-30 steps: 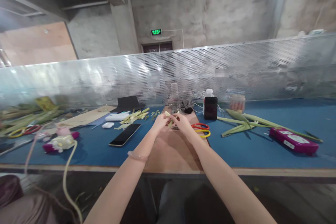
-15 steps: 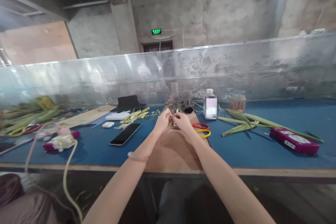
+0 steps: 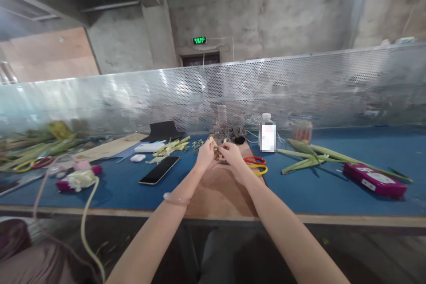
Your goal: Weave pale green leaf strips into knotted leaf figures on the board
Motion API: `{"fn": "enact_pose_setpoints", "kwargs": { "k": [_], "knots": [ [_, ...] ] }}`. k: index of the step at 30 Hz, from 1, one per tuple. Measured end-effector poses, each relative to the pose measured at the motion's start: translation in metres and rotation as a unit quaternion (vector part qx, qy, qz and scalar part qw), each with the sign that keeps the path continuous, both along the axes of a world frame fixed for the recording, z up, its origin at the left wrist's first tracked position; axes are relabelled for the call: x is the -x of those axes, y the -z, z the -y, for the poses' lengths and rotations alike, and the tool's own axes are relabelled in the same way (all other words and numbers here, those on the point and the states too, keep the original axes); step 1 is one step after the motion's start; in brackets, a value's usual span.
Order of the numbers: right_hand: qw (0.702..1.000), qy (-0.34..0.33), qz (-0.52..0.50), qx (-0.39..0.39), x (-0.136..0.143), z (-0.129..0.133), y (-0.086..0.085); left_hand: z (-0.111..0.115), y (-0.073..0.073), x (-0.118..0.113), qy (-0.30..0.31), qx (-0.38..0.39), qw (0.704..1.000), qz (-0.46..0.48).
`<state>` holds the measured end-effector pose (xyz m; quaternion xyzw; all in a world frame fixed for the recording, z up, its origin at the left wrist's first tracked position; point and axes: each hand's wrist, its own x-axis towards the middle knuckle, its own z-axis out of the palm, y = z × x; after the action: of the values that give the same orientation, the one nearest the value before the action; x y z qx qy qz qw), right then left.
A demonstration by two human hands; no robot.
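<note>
Close together over the brown board (image 3: 222, 195), my two hands pinch a small pale green leaf strip (image 3: 213, 141). The fingers of my left hand (image 3: 205, 153) are closed round its left part, and those of my right hand (image 3: 230, 153) close on its right side. Fingers partly hide the piece. Scissors with red and yellow handles (image 3: 261, 169) lie just right of my right hand. Behind the hands is a tangle of grey cord (image 3: 233, 132). Cut leaf pieces (image 3: 173, 146) lie to the left.
Left on the blue table (image 3: 123, 191) are a black phone (image 3: 159, 170), a white case (image 3: 138, 158), a power strip with cables (image 3: 80, 179) and more scissors (image 3: 33, 164). Right are a bottle (image 3: 266, 135), long leaves (image 3: 306, 157), a jar (image 3: 302, 131) and a magenta box (image 3: 374, 180).
My fingers have shifted very slightly around the strip. The whole view has moved a little; the things on the table lie as before.
</note>
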<state>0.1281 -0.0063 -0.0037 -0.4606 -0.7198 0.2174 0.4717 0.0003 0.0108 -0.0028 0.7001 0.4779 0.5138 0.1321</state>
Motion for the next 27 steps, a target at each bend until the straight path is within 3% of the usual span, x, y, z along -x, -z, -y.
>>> {"fn": "enact_pose_setpoints", "kwargs": {
  "k": [15, 27],
  "knots": [
    [0.997, 0.035, -0.064, 0.04, -0.01, -0.014, 0.004, -0.001, 0.002, 0.002, 0.179, 0.126, 0.975, 0.046],
    [0.971, 0.028, -0.235, 0.042, -0.016, -0.008, -0.001, 0.001, 0.001, 0.003, 0.231, 0.134, 0.964, -0.001]
  ]
}}
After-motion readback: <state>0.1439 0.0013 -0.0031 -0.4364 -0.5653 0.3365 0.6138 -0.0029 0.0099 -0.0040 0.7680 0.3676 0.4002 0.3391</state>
